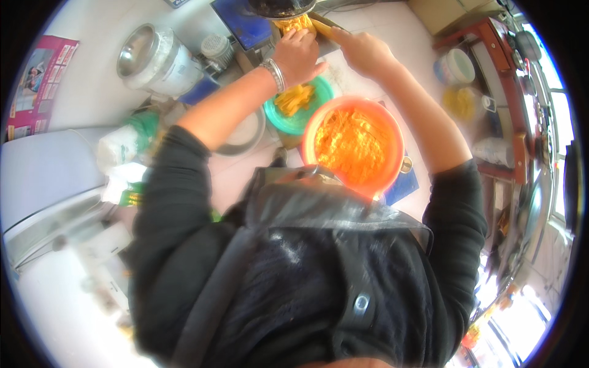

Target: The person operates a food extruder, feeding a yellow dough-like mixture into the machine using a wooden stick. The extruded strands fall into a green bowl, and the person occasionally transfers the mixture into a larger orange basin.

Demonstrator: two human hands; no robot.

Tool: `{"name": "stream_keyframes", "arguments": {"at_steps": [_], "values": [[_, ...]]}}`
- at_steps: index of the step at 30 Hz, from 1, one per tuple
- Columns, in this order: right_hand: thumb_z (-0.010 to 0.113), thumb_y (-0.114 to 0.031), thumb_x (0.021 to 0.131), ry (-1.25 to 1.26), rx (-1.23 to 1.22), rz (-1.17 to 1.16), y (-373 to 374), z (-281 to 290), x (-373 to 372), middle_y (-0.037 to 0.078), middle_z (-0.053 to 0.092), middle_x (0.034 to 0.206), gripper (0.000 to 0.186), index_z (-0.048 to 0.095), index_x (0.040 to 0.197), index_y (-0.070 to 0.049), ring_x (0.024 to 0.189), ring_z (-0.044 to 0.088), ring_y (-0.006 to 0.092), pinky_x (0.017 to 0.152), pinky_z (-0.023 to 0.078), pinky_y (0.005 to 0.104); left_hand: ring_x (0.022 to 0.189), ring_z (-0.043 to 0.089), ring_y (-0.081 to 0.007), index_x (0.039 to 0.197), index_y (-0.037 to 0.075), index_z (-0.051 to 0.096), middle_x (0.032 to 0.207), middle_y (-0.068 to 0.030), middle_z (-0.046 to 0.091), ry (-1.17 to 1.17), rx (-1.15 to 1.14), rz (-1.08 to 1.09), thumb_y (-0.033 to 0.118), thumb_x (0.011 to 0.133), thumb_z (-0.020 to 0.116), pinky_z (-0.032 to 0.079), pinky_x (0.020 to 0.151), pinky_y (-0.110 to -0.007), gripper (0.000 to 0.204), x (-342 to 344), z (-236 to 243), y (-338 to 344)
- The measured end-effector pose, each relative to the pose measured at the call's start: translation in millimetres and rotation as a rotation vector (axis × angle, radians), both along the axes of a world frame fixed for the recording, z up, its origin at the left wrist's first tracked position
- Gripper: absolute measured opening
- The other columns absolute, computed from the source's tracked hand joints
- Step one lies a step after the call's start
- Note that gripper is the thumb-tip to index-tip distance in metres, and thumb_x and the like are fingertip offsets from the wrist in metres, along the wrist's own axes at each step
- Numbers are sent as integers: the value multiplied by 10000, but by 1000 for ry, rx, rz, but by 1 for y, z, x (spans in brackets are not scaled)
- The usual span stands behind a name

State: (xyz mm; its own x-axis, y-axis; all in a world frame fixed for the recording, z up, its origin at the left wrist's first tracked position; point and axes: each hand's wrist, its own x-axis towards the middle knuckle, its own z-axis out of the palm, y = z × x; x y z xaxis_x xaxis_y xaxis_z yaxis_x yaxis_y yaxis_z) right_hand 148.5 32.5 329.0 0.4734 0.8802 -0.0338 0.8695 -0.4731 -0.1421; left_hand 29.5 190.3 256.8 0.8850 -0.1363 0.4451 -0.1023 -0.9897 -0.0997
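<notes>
My left hand, with a bracelet on its wrist, reaches to the far side. Its fingers are stretched out, thumb apart, and the fingertips touch yellow strips below a dark round vessel. Closed around a yellow-brown handle is my right hand; the tool's far end is hard to make out beside the strips. Under my left hand stands a green basin with more yellow strips in it. Nearer to me, an orange basin holds a bright orange-yellow mass.
To the left are a large silvery pot, a pale round basin and plastic bags. A blue panel stands at the back. On the right, a white bucket sits beside a red-brown wooden shelf.
</notes>
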Motion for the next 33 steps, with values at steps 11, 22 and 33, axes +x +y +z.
{"name": "stream_keyframes", "arguments": {"at_steps": [11,22,33], "values": [[473,-109,961,-95,-148,-37,-34,35,-42,171,707,806,542,432,1491,-216,683,701,335,612,558,462,1137,599,-330,1291,-27,545,1216,-177,612,-43,-122,-14,315,836,742,501,968,-405,602,-21,-1,6],[577,-152,924,-61,-149,62,-20,27,-32,137,727,916,481,471,1345,57,812,738,280,623,583,385,1194,553,-434,1362,-46,472,1325,-254,555,2,-137,-114,267,778,790,461,1016,-491,735,-3,-27,18],[460,-102,946,68,-87,-149,-54,32,-35,166,714,840,546,473,1457,-291,737,712,353,617,558,464,1134,581,-351,1025,-60,639,1171,-213,622,-47,-51,-63,409,793,753,476,979,-429,536,-7,-6,-2]]}}
